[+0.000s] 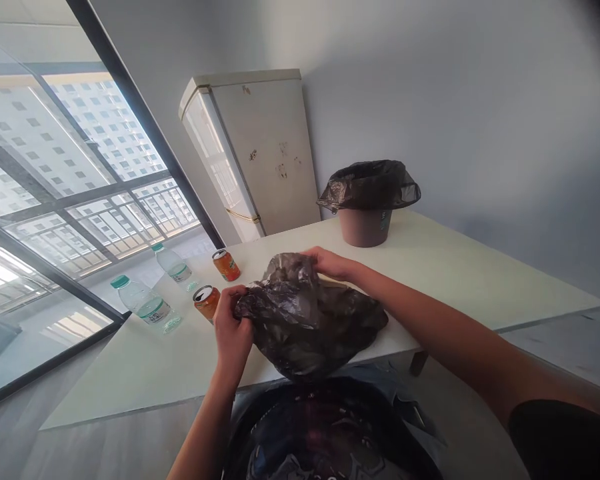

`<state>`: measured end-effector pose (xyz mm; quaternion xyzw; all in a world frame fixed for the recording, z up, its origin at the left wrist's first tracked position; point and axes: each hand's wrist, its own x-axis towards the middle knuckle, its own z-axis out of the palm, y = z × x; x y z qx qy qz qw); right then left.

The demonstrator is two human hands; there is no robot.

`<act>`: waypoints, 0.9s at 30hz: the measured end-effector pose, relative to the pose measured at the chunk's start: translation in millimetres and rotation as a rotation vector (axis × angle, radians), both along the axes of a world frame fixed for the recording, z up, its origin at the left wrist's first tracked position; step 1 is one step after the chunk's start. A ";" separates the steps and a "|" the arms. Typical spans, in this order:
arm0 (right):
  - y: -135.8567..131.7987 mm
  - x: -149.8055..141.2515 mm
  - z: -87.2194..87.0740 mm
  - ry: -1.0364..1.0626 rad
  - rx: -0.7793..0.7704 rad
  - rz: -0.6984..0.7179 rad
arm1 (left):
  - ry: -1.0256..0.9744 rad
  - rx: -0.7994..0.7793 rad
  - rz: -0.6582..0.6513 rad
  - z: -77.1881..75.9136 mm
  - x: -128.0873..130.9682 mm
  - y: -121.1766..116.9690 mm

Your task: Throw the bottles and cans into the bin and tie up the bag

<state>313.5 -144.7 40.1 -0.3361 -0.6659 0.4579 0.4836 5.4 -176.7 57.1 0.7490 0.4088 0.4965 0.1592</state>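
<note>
A black plastic garbage bag (305,320), crumpled and bulging, is between my hands at the near edge of the table. My left hand (233,323) is closed on the bag's left side, thumb and fingers pinching the film. At the far right side of the bag, my right hand (327,261) grips its gathered upper part; some of its fingers are hidden behind the plastic. What the bag contains, if anything, cannot be made out. Close to my left hand stands an orange soda can (206,301), partly covered by the hand.
A second orange can (226,265) and two clear bottles with green caps, one nearer (147,303) and one farther (173,265), stand left on the pale table (460,273). Behind is a pinkish bin (364,228) lined with a black bag. A refrigerator (265,147) stands beyond.
</note>
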 end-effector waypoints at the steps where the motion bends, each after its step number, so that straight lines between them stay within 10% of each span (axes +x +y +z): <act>1: 5.7 5.6 2.2 0.065 0.023 -0.079 | 0.010 0.029 0.016 1.5 -5.0 0.2; 5: 26.3 39.2 8.2 0.184 0.056 -0.404 | 0.014 0.120 0.010 3.1 -28.2 2.5; 11: 22.3 64.2 11.1 0.242 0.015 -0.451 | -0.060 0.068 0.104 1.4 -57.9 -8.5; 27: -16.9 19.0 26.8 0.198 0.119 -0.051 | -0.283 0.024 -0.216 70.2 -42.2 -93.9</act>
